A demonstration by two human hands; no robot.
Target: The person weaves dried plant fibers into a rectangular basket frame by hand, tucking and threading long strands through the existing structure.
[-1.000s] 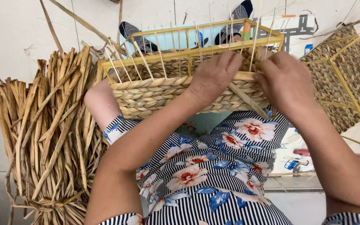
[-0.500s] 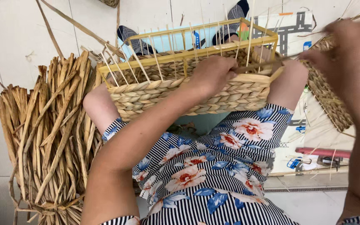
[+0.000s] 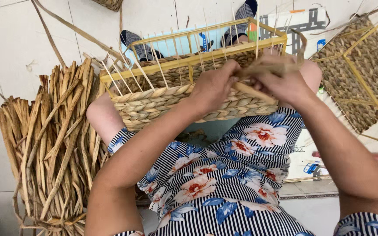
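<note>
— What is the person holding right now?

— A half-woven basket [image 3: 184, 102] is resting on their lap, against the striped, flowered dress [image 3: 224, 183]. Its yellow frame [image 3: 189, 65] is sticking up above the braided rows, with thin upright stakes [image 3: 154, 65] fanning out of the weave.

— And the hands?

— Both are working at the near rim, toward its right end. The left hand [image 3: 215, 85] is curling over the top braid, fingers closed down on the weave. The right hand [image 3: 281, 83] is just beside it, nearly touching, and it is gripping a flat dried strand [image 3: 281, 65] that is rising past the frame and bending over at the top.

— Is the strand already in the basket wall?

— I cannot tell; the fingers are covering the spot where it is meeting the braid.

— What is lying around them?

— On the person's left, a big bundle of dried fibre [image 3: 53, 148] is lying on the white tiled floor [image 3: 9, 57], near the basket but not touching it. On the right, a second woven piece on a yellow frame [image 3: 364, 74] is leaning at a tilt. Beyond the basket, two feet in patterned shoes [image 3: 138, 41] are showing through the frame bars.
</note>
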